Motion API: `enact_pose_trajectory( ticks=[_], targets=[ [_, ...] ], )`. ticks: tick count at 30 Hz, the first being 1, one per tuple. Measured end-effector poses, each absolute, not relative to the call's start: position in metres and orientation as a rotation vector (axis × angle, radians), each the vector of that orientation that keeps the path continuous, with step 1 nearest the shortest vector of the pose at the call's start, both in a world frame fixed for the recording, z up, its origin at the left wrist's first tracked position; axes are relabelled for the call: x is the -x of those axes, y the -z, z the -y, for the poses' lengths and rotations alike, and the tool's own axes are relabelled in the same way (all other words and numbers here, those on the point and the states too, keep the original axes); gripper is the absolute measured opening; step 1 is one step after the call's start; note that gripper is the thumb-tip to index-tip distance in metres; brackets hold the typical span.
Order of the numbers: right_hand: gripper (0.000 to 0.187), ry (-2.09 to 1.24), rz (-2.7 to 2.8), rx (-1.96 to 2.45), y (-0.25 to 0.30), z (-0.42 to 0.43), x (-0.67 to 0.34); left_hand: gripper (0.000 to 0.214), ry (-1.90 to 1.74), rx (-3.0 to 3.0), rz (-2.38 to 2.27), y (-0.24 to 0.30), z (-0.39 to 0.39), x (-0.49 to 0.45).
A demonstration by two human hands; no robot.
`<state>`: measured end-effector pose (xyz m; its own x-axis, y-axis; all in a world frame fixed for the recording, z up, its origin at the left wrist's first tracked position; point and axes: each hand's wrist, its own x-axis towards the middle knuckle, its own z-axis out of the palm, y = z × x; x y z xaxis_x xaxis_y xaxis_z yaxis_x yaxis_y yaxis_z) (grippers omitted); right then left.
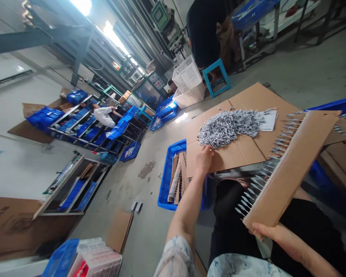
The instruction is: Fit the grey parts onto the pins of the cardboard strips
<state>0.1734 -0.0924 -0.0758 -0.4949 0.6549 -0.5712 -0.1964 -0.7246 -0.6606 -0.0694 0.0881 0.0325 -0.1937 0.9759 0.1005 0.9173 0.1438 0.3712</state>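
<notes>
A long folded cardboard strip (pixel 294 169) slants over my lap, with a row of small grey pointed pieces on thin stems (pixel 258 186) sticking out along one side. My right hand (pixel 269 232) grips its lower end, thumb on top. On a flat cardboard sheet (pixel 242 154) lies a heap of similar small grey pieces (pixel 230 127). My left hand (pixel 205 158) is at the near left edge of that heap, fingers curled together. Whatever is between those fingertips is too small to make out. A white paper (pixel 268 121) lies partly under the heap's right end.
Beside the sheet, a blue crate (pixel 163 192) holds several cardboard strips. More blue crate and strips stand at the right. White baskets (pixel 188 82) and a blue stool (pixel 217 79) with a seated person (pixel 206 32) are beyond. Another person (pixel 104 116) works near the shelves.
</notes>
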Motion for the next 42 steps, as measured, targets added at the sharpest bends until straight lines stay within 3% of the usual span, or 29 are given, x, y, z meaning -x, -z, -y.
enact_pose_trajectory(
  ticks=[9,17,19,22,24,28,42],
  targets=[
    [0.029,-2.302,0.801,1.121,0.066,0.087,-0.181,0.016,-0.432,-1.888,-2.206,-0.032,-0.095,0.073],
    [0.027,-2.304,0.755,1.067,0.072,0.091,-0.181,0.011,-0.625,-1.716,-2.162,-0.044,-0.050,0.055],
    [0.029,-2.327,0.711,1.053,0.068,0.094,-0.179,0.011,-0.745,-1.575,-2.097,-0.042,-0.014,0.047],
    [0.029,-2.385,0.707,1.083,0.060,0.097,-0.181,0.023,-1.236,-0.832,-1.681,-0.038,0.049,0.032],
    [0.031,-2.406,0.752,1.122,0.057,0.098,-0.183,0.031,-1.292,-0.512,-1.535,-0.036,0.085,0.020],
    [0.036,-2.428,0.793,1.128,0.060,0.098,-0.188,0.037,-1.223,-0.224,-1.471,-0.034,0.122,0.001],
    [0.030,-2.361,0.897,1.157,0.049,0.103,-0.198,0.036,-1.031,-0.226,-1.486,-0.019,0.142,-0.012]
  ],
)
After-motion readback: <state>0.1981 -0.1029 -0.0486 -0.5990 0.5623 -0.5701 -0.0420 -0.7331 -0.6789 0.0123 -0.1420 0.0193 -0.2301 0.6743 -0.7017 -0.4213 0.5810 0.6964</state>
